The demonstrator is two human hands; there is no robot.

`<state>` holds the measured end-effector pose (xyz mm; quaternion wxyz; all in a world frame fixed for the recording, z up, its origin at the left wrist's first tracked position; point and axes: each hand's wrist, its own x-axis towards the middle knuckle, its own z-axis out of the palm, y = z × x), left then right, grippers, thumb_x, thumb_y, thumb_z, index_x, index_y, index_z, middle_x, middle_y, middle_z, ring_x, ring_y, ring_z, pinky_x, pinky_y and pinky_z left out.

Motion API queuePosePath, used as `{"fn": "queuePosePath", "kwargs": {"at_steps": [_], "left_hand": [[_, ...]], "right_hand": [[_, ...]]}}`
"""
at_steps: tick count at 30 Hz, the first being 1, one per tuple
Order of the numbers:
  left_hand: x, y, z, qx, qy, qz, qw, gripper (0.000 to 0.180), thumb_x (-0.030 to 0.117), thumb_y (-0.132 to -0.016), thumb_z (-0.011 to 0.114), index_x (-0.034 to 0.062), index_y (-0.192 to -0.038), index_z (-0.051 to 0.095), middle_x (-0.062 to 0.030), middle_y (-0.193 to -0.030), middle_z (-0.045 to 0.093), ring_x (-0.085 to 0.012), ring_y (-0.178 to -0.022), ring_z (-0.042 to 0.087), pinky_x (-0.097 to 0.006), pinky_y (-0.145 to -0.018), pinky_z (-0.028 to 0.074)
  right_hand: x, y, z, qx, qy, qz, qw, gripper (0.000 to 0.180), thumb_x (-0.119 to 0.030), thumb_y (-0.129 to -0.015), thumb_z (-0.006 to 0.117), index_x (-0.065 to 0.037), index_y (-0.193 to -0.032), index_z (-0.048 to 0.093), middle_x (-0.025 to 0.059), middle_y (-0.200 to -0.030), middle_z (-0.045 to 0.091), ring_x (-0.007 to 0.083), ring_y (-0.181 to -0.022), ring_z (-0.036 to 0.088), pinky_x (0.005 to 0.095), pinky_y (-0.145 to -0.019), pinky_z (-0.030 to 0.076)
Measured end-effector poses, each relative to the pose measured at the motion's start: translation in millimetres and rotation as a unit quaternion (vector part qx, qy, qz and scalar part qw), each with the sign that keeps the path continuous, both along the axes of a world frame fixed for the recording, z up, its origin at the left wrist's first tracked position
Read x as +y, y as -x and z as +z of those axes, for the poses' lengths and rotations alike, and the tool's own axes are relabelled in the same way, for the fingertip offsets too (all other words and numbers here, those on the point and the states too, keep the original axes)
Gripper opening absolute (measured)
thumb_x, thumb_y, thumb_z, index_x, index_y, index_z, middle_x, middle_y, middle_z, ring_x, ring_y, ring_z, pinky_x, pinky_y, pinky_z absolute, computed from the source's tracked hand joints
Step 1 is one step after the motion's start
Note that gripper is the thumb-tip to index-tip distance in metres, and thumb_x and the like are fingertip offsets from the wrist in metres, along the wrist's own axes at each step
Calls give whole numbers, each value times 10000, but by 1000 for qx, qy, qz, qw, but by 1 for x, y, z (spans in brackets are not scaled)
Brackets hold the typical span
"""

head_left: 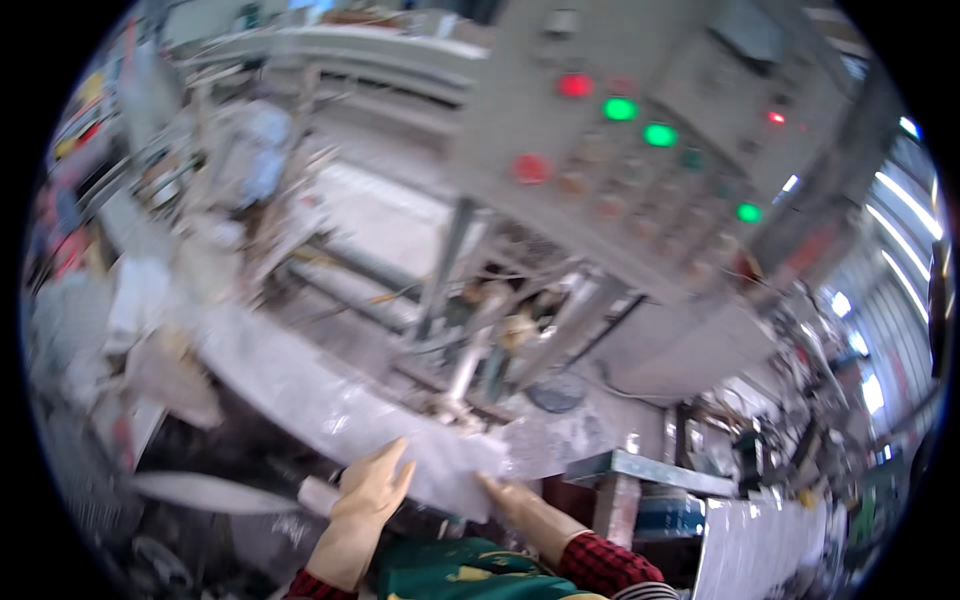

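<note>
A long, pale, translucent strip that looks like plastic sheeting (330, 400) runs slantwise from the far left down to just in front of me. My left hand (372, 484) is at its near edge, fingers stretched out and thumb apart, with nothing visibly gripped. At the strip's right end is my right hand (518, 503), its fingertips touching or very close to the edge. Blur hides whether those fingers pinch the sheet. Both forearms wear red and black checked sleeves, and a green apron (450, 570) covers my front.
A grey control panel (640, 190) with lit red and green lamps stands ahead, above a metal machine frame (440, 270). Crumpled plastic bags (140, 300) pile up at left. Nearby on the right are a small ledge (655, 472), a blue container (668, 514) and a white sheet-like panel (755, 550).
</note>
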<state>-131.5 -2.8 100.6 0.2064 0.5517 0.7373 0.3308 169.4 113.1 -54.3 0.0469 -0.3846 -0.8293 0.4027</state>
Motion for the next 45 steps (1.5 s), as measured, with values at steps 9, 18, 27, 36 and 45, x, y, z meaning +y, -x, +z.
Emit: {"fn": "queuePosePath", "kwargs": {"at_steps": [9, 18, 27, 36, 45], "left_hand": [[33, -99, -41, 146, -82, -226, 960, 775, 483, -749, 766, 36, -1337, 530, -240, -1387, 503, -470, -1284, 436, -559, -1126, 295], [41, -111, -54, 214, -9, -226, 950, 806, 450, -673, 817, 63, -1326, 546, -221, -1419, 434, -442, -1325, 366, -541, -1122, 272], [31, -121, -40, 243, 79, -191, 948, 779, 439, -856, 701, 98, -1499, 421, -179, -1578, 338, -365, -1483, 235, -515, -1222, 148], [21, -116, -75, 288, 66, -137, 945, 734, 422, -842, 704, 163, -1481, 452, -160, -1571, 347, -361, -1475, 254, -533, -1204, 176], [1, -143, -87, 280, -44, -53, 958, 665, 369, -862, 697, 109, -1440, 496, -237, -1466, 463, -458, -1359, 399, -575, -1140, 276]], "right_hand": [[0, -52, -21, 105, 142, -183, 967, 554, -309, -965, 598, -40, -1437, 493, 145, -1310, 611, 242, -1138, 608, 341, -949, 496], [-51, -144, 10, 79, 284, -393, 871, 575, -491, -931, 644, -31, -1275, 657, 100, -1148, 714, 150, -1052, 639, 311, -914, 511], [-83, -217, -3, 4, 204, -365, 909, 604, -566, -911, 621, -93, -1285, 662, 114, -1205, 706, 226, -1136, 648, 328, -984, 484], [-81, -226, -17, 12, 226, -309, 924, 557, -531, -923, 613, -124, -1302, 652, 68, -1244, 697, 191, -1170, 639, 294, -1010, 474], [-98, -306, 50, -109, -87, -383, 913, 481, -479, -861, 612, -173, -1232, 638, 175, -1177, 678, 380, -1107, 633, 470, -926, 507]]}}
